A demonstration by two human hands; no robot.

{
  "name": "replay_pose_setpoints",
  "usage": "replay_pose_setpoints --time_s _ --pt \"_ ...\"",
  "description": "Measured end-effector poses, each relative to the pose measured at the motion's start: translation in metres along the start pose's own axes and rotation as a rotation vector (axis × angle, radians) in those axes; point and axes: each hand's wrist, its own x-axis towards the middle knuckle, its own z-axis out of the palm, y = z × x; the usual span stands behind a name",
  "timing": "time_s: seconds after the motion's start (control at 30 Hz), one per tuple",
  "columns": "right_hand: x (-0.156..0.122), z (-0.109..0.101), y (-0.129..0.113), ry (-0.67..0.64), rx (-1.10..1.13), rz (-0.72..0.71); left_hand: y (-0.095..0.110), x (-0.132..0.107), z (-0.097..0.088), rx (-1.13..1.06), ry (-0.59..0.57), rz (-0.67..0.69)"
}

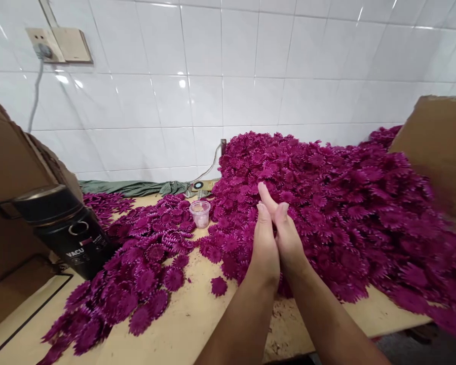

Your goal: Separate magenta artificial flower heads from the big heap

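My left hand (265,243) and my right hand (287,234) are pressed palm to palm over the near edge of a big heap of magenta fabric flowers (327,203). The fingers are straight and held together, pointing away from me. Whatever may lie between the palms is hidden. A second, flatter spread of the same flowers (137,263) lies on the table to the left of my hands. One loose flower (219,286) rests on the bare wood just left of my left wrist.
A small clear plastic cup (200,213) stands between the two flower piles. A black machine (66,228) sits at the left beside a brown cardboard box (7,167). Another cardboard box (437,147) stands at the right. The wooden table (190,324) meets a white tiled wall.
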Motion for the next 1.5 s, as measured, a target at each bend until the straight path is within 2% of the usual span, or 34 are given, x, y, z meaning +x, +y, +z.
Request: replay_pose_setpoints --time_s 0.07,0.13,0.2,0.33,0.47,0.53,0.6,0.7,0.8,0.9,1.0,1.13,1.23,1.33,1.5 --pt "0.009 -0.003 -0.003 0.015 0.002 0.021 0.001 -0.011 0.001 -0.008 -0.092 0.024" --pt "0.008 -0.004 0.0 0.049 0.053 0.094 0.001 -0.014 0.001 -0.018 -0.126 -0.008" --pt "-0.003 -0.002 0.004 0.055 0.046 0.134 0.0 -0.009 -0.001 -0.051 -0.081 -0.062" --pt "-0.022 0.006 0.009 -0.006 -0.047 0.089 0.0 0.008 -0.004 -0.137 0.079 -0.101" --pt "-0.004 0.006 0.012 0.025 -0.007 0.143 -0.006 0.009 -0.008 -0.163 0.039 -0.062" --pt "0.01 0.002 0.018 0.072 -0.006 0.156 -0.011 0.004 -0.011 -0.193 -0.002 -0.063" --pt "0.02 -0.002 0.026 0.168 -0.037 0.16 -0.016 -0.001 -0.016 -0.23 -0.023 -0.129" --pt "0.026 -0.009 0.038 0.321 -0.155 0.112 -0.02 -0.008 -0.022 -0.258 0.0 -0.239" --pt "0.027 -0.014 0.044 0.362 -0.298 0.02 -0.021 -0.009 -0.028 -0.27 0.028 -0.228" --pt "0.024 -0.018 0.038 0.34 -0.327 -0.035 -0.02 -0.006 -0.037 -0.231 0.058 -0.198" --pt "0.011 -0.019 0.025 0.202 -0.251 0.004 -0.018 -0.001 -0.047 -0.137 0.056 -0.187" --pt "-0.009 -0.02 0.011 -0.112 -0.09 0.237 -0.015 0.005 -0.056 -0.001 0.041 -0.071" --pt "-0.015 -0.02 0.009 -0.239 0.062 0.375 -0.014 0.012 -0.06 0.157 0.055 0.003" --pt "-0.014 -0.019 0.014 -0.272 0.134 0.389 -0.012 0.021 -0.066 0.366 0.051 0.017" --pt "-0.008 -0.015 0.024 -0.091 0.031 0.373 -0.007 0.032 -0.067 0.465 -0.005 0.004"
